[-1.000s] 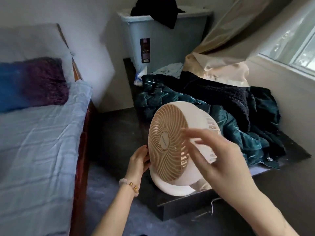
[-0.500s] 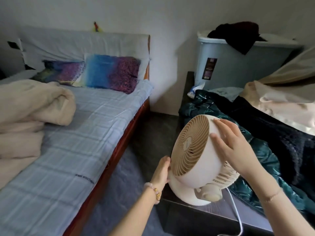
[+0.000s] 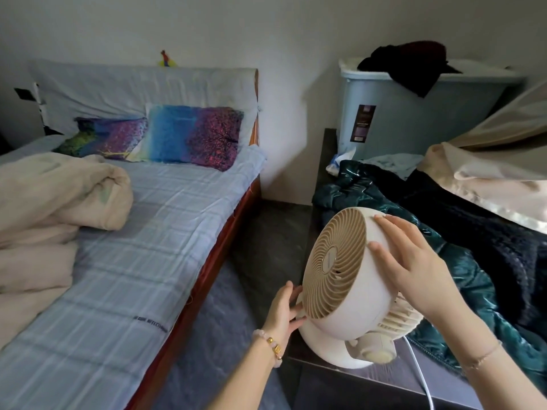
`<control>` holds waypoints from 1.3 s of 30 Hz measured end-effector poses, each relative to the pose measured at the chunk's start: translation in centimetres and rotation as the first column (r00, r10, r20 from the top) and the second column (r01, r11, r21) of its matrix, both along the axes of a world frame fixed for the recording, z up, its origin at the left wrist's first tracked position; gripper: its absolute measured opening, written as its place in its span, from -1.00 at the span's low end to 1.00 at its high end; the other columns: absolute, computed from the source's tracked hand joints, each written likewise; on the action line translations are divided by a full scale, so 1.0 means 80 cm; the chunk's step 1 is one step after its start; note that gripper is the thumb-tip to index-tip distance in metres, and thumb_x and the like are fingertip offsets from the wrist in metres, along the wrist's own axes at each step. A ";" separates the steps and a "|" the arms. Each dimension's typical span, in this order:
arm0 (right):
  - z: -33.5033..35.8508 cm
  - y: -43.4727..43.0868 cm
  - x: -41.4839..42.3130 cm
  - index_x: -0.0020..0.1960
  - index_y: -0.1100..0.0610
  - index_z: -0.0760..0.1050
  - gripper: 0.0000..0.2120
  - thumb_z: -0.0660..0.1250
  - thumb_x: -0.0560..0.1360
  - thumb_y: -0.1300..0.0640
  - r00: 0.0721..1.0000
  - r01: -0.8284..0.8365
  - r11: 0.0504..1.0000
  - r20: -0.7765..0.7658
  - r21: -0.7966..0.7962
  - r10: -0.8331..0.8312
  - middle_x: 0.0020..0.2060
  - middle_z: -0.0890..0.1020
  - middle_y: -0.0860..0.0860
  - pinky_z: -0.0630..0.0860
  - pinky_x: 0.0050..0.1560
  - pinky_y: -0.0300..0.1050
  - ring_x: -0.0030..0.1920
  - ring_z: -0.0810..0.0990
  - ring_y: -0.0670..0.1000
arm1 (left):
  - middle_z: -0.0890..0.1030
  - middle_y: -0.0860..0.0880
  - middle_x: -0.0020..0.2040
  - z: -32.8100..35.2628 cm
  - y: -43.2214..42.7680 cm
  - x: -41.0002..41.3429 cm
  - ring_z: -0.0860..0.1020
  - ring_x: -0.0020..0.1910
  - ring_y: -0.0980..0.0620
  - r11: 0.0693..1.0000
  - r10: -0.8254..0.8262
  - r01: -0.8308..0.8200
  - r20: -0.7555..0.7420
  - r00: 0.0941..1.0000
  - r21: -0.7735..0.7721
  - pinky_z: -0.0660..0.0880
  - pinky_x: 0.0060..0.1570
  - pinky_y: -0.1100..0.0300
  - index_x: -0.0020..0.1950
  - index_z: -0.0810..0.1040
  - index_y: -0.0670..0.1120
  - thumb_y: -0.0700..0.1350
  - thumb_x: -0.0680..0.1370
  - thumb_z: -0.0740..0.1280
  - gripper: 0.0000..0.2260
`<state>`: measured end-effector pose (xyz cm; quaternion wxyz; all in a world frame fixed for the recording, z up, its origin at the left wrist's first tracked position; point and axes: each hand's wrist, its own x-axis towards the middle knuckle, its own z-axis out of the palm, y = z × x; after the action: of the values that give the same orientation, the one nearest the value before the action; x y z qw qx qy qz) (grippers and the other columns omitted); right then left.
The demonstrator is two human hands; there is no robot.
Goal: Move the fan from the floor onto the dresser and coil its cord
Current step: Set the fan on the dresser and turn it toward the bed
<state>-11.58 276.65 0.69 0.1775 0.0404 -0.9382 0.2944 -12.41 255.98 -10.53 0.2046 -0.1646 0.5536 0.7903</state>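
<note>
A round cream fan with a tan grille stands on the near corner of the dark dresser, its grille facing left toward the bed. My right hand lies flat on the top and back of the fan's housing. My left hand touches the lower left rim and the base. The fan's white cord runs from behind the base down over the dresser's front edge and out of view.
A heap of teal and black clothes covers most of the dresser behind the fan. A grey-blue bin stands at the back. The bed with a cream duvet is on the left, with a narrow strip of floor between.
The view has swung left from the dresser to take in the bed. My right hand went from hovering in front of the fan to resting on its housing. The fan turned slightly.
</note>
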 end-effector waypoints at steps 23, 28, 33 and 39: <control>-0.009 0.026 0.016 0.40 -0.16 0.29 -0.49 0.06 0.48 -0.25 0.999 0.033 0.973 0.005 -0.230 -0.033 0.37 0.37 -0.09 0.28 0.22 -0.03 0.25 0.33 -0.13 | 0.39 -0.04 0.41 0.028 -0.007 0.001 0.37 0.38 -0.09 1.000 0.017 -0.019 -0.119 0.993 -0.016 0.34 0.31 0.03 0.34 0.33 0.03 0.09 0.60 0.08 -0.66; -0.005 0.026 0.014 0.39 -0.18 0.30 -0.48 0.06 0.47 -0.28 0.999 0.036 0.978 0.018 -0.204 -0.033 0.36 0.38 -0.10 0.31 0.23 0.02 0.25 0.34 -0.11 | 0.32 -0.05 0.47 0.027 -0.007 -0.001 0.31 0.43 -0.11 1.000 0.011 -0.010 -0.094 0.996 0.006 0.28 0.37 0.01 0.44 0.24 -0.01 0.15 0.59 0.01 -0.53; -0.004 0.026 0.014 0.39 -0.19 0.28 -0.46 0.06 0.45 -0.31 0.999 0.043 0.980 0.034 -0.194 -0.037 0.37 0.37 -0.10 0.32 0.23 0.06 0.21 0.36 -0.11 | 0.32 -0.05 0.47 0.026 -0.010 -0.004 0.32 0.43 -0.11 1.000 0.015 -0.013 -0.077 0.997 0.025 0.29 0.36 0.00 0.46 0.21 0.00 0.14 0.59 0.04 -0.54; 0.000 0.025 0.015 0.40 -0.17 0.29 -0.49 0.10 0.49 -0.29 0.999 0.033 0.983 0.043 -0.180 -0.026 0.37 0.37 -0.08 0.32 0.23 0.06 0.19 0.37 -0.10 | 0.31 -0.06 0.47 0.030 -0.009 -0.002 0.31 0.43 -0.10 1.000 -0.016 0.013 -0.095 0.995 -0.024 0.30 0.35 0.03 0.46 0.21 -0.03 0.12 0.60 0.03 -0.54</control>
<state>-10.39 278.67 0.70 0.1658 0.0044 -0.9115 0.3764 -12.59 255.29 -8.15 0.1819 -0.1252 0.5730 0.7893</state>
